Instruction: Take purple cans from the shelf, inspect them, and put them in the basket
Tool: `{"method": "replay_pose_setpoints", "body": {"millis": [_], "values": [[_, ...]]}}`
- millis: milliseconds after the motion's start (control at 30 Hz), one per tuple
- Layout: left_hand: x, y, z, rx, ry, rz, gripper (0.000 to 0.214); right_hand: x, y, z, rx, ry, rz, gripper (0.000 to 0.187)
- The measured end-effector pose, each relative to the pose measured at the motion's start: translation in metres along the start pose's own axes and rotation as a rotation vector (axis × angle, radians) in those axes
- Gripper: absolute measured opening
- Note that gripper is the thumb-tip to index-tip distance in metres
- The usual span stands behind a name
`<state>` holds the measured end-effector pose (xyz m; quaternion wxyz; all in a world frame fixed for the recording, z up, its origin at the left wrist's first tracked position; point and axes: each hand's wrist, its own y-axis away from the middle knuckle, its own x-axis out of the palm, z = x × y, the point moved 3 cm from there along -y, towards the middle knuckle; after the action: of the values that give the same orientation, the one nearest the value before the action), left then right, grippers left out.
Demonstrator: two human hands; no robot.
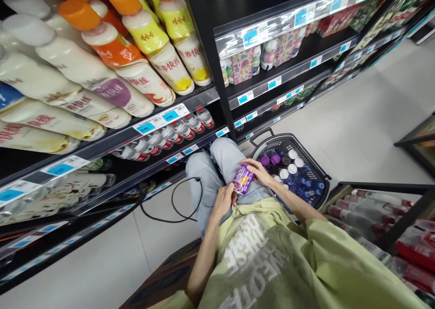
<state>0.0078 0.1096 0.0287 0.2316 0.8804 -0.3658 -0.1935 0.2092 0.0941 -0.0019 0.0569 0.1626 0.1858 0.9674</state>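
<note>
Between my two hands, above my lap, is a small purple packet [243,179] with white and yellow print. My left hand [223,199] grips its lower left edge. My right hand [258,171] has its fingers closed on the upper right side. Just right of my knees stands a dark plastic shopping basket [317,171] with its handle folded out at the far end. In it are several bottles with white caps [292,168], purple caps [274,157] and blue caps [307,182].
Shelves on the left carry yogurt-drink bottles [149,41] with orange or white caps, and water bottles [170,134] below. A black cable [172,195] loops beside my left leg. At right, a low rack [384,189] holds lying bottles. Pale floor tiles [360,118] run down the aisle.
</note>
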Motion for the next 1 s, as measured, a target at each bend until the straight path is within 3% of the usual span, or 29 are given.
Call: {"method": "replay_pose_setpoints", "body": {"millis": [100,233,367,500,667,800,900,1000], "values": [[0.002,-0.004,0.001,-0.005,-0.006,-0.040,0.082,-0.007,-0.004,0.006,0.079,-0.002,0.169,0.053],[0.007,-0.008,0.000,-0.027,0.008,-0.053,0.084,-0.019,-0.012,-0.002,0.122,-0.079,0.188,0.055],[0.010,-0.008,-0.003,-0.003,0.054,-0.102,0.068,-0.037,-0.009,-0.027,0.131,-0.244,-0.024,0.061],[0.014,-0.003,-0.009,0.091,-0.073,-0.145,0.041,-0.077,0.010,-0.054,0.126,-0.256,-0.335,0.065],[0.017,0.000,-0.012,0.144,-0.210,-0.200,0.031,-0.158,0.035,-0.053,0.037,0.071,-0.639,0.060],[0.019,-0.003,-0.014,0.136,-0.203,-0.206,0.031,-0.219,0.031,-0.033,0.009,0.530,-0.757,0.065],[0.021,-0.005,-0.014,0.120,-0.194,-0.210,0.031,-0.250,0.013,-0.023,0.092,0.959,-0.777,0.059],[0.022,-0.006,-0.012,0.100,-0.211,-0.225,0.031,-0.267,-0.011,-0.028,0.189,1.291,-0.664,0.051]]}}
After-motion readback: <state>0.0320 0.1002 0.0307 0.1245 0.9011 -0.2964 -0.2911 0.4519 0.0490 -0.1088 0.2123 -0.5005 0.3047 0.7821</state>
